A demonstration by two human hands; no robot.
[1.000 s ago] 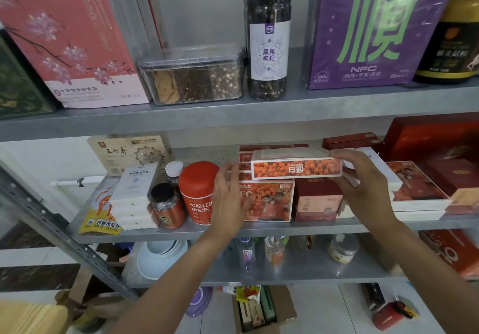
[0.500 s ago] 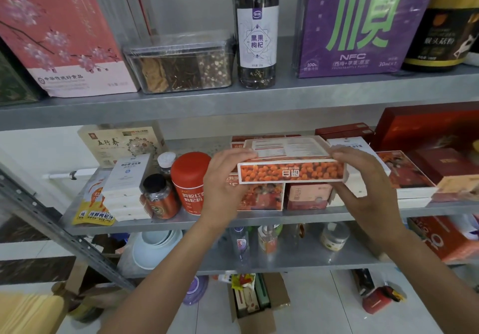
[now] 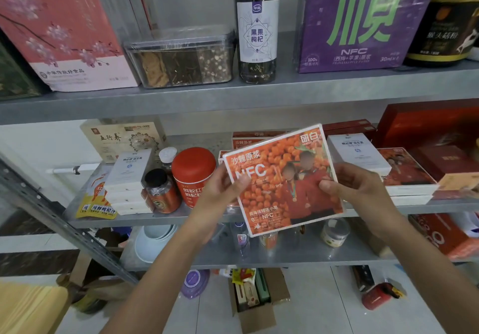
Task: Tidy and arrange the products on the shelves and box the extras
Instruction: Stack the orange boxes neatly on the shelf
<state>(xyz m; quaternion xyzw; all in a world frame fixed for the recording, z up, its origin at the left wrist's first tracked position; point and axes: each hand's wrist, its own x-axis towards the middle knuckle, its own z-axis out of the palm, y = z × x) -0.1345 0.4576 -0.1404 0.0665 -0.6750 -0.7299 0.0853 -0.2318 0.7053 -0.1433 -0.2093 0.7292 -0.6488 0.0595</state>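
Two bare forearms rise from the bottom edge of the frame, uncovered from the elbow end to the wrist, with no sleeve, cuff or glove showing on either. The left hand and the right hand are likewise bare: no ring, watch, bracelet or strap is visible at the fingers or wrists. Short, unpainted nails show on the left thumb and the right thumb. The forearms look slender, widened toward the frame's edge by the wide-angle lens.

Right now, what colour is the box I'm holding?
Orange box, covered in orange berries with white lettering; head view.
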